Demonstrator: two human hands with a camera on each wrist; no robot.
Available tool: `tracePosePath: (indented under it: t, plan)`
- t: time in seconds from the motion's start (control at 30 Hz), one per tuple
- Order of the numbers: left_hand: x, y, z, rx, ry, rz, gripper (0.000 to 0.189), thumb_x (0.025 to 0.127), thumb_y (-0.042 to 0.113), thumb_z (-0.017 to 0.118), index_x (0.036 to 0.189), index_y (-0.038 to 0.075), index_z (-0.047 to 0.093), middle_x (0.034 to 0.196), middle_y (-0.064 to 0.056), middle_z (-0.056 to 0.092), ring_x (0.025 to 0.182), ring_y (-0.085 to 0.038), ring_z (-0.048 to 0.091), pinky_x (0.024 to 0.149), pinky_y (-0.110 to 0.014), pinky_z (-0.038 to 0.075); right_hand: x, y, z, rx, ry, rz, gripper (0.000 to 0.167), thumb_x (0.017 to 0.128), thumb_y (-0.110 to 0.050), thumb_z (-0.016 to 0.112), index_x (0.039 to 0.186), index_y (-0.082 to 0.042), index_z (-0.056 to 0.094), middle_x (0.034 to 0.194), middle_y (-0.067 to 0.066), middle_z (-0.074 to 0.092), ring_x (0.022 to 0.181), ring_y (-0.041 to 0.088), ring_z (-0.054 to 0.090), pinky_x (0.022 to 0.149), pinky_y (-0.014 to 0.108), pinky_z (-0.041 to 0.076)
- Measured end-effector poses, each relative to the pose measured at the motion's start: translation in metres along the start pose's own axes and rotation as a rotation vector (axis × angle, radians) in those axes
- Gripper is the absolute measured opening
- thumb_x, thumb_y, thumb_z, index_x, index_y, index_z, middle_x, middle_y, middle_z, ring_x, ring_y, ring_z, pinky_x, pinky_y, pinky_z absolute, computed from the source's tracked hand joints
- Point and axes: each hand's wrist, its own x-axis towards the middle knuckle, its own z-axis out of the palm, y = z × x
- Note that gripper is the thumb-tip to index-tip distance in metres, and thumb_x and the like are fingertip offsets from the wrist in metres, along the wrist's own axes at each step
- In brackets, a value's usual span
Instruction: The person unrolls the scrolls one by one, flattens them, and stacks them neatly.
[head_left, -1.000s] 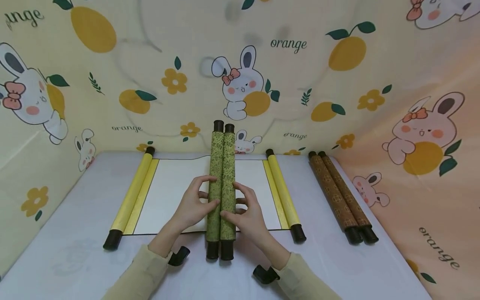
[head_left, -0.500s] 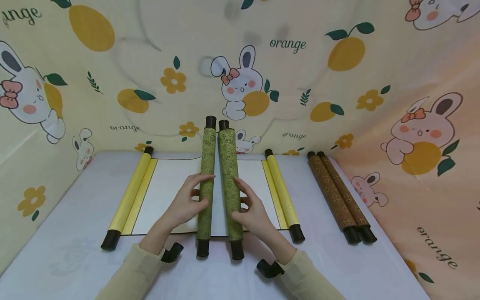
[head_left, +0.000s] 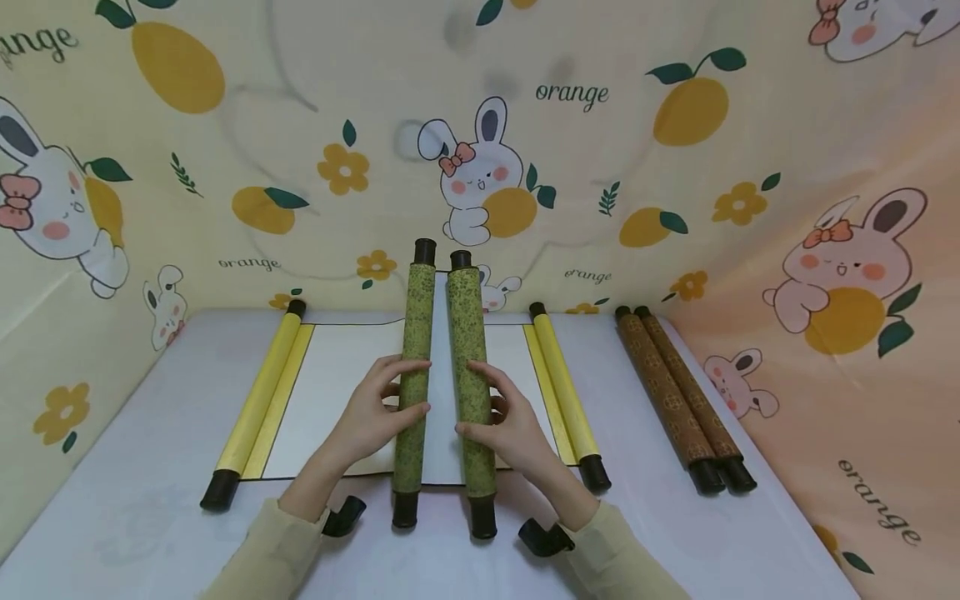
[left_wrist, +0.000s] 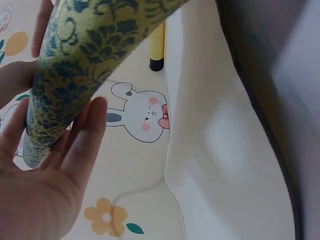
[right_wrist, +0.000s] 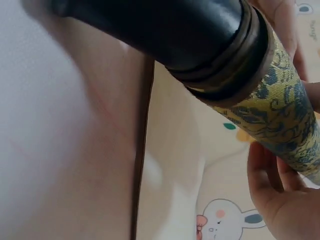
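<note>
In the head view a green-patterned hanging scroll with black end knobs is partly unrolled. My left hand (head_left: 375,410) grips its left roller (head_left: 417,321) between thumb and fingers. Its right roller (head_left: 467,321) is in the grip of my right hand (head_left: 516,423). A narrow pale strip of the scroll's sheet (head_left: 441,375) shows between the rollers. Close up, the left wrist view has the flowered cloth of a roller (left_wrist: 75,65) lying across curved fingers. A black knob (right_wrist: 200,30) fills the top of the right wrist view. Behind the green scroll lies an opened yellow-edged scroll (head_left: 337,375) with a blank white sheet.
Two brown patterned rollers (head_left: 667,392) lie side by side on the table's right. The yellow scroll's rollers, left (head_left: 258,400) and right (head_left: 566,383), flank its white sheet. A printed cloth (head_left: 480,50) with rabbits and oranges hangs behind the white-covered table (head_left: 135,467).
A second ago the two green rollers lay against each other. My hands have drawn them apart, baring a strip of sheet between them, and the right roller has shifted rightward.
</note>
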Motion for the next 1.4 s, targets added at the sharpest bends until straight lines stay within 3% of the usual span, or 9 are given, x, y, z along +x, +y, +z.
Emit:
tracePosePath:
  t: [0.1,0.33,0.57,0.8,0.93,1.1,1.4]
  plan:
    - [0.001,-0.002,-0.001,0.027,0.016,0.022,0.053,0.094,0.010,0.078,0.144,0.013,0.061,0.155,-0.016,0.043,0.124,-0.041,0.054,0.091,-0.052,0.055,0.002,-0.001,-0.004,-0.016,0.010,-0.028,0.092,0.086,0.000,0.081,0.160,-0.036,0.039,0.151,0.013,0.050,0.113,0.031,0.062,0.085,0.043,0.057]
    - [-0.001,-0.004,-0.007,0.013,0.001,0.032,0.057,0.094,0.006,0.076,0.147,0.015,0.056,0.154,-0.012,0.048,0.125,-0.036,0.052,0.090,-0.045,0.052,0.004,0.000,-0.014,-0.004,-0.015,-0.059,0.099,0.086,0.006,0.072,0.165,-0.034,0.027,0.142,0.018,0.058,0.109,0.031,0.062,0.086,0.042,0.053]
    - [0.000,-0.003,-0.010,0.028,-0.011,0.046,0.069,0.091,-0.004,0.069,0.154,0.016,0.049,0.158,-0.012,0.042,0.126,-0.033,0.048,0.092,-0.046,0.050,0.005,-0.002,-0.020,0.018,-0.013,-0.067,0.100,0.081,0.012,0.063,0.163,-0.036,0.033,0.154,0.015,0.041,0.111,0.033,0.060,0.085,0.041,0.050]
    - [-0.001,0.000,-0.013,0.057,-0.008,0.058,0.075,0.084,-0.010,0.061,0.154,0.016,0.051,0.157,-0.014,0.038,0.121,-0.028,0.045,0.087,-0.044,0.049,0.005,-0.001,-0.023,0.047,-0.023,-0.046,0.093,0.083,0.015,0.054,0.160,-0.037,0.039,0.164,0.001,0.032,0.125,0.036,0.050,0.083,0.041,0.045]
    - [0.002,0.001,-0.013,0.074,0.014,0.061,0.068,0.088,-0.006,0.066,0.152,0.014,0.054,0.155,-0.016,0.041,0.127,-0.031,0.048,0.086,-0.044,0.050,0.006,-0.002,-0.023,0.027,-0.006,-0.037,0.087,0.088,0.009,0.066,0.159,-0.034,0.041,0.164,0.002,0.033,0.121,0.036,0.055,0.082,0.040,0.050]
    - [0.005,-0.003,-0.011,0.097,0.054,0.036,0.061,0.091,0.008,0.080,0.147,0.015,0.058,0.150,-0.015,0.046,0.117,-0.032,0.055,0.084,-0.043,0.053,0.007,-0.002,-0.025,-0.024,0.031,-0.045,0.091,0.085,0.001,0.081,0.159,-0.031,0.041,0.158,0.012,0.040,0.113,0.032,0.058,0.082,0.039,0.055]
    - [0.003,-0.006,-0.014,0.085,0.040,0.051,0.060,0.093,0.004,0.076,0.149,0.014,0.055,0.151,-0.017,0.047,0.121,-0.042,0.056,0.088,-0.049,0.054,0.009,0.003,-0.034,-0.007,0.044,-0.089,0.097,0.083,0.008,0.074,0.163,-0.030,0.035,0.148,0.020,0.052,0.108,0.032,0.058,0.085,0.042,0.051]
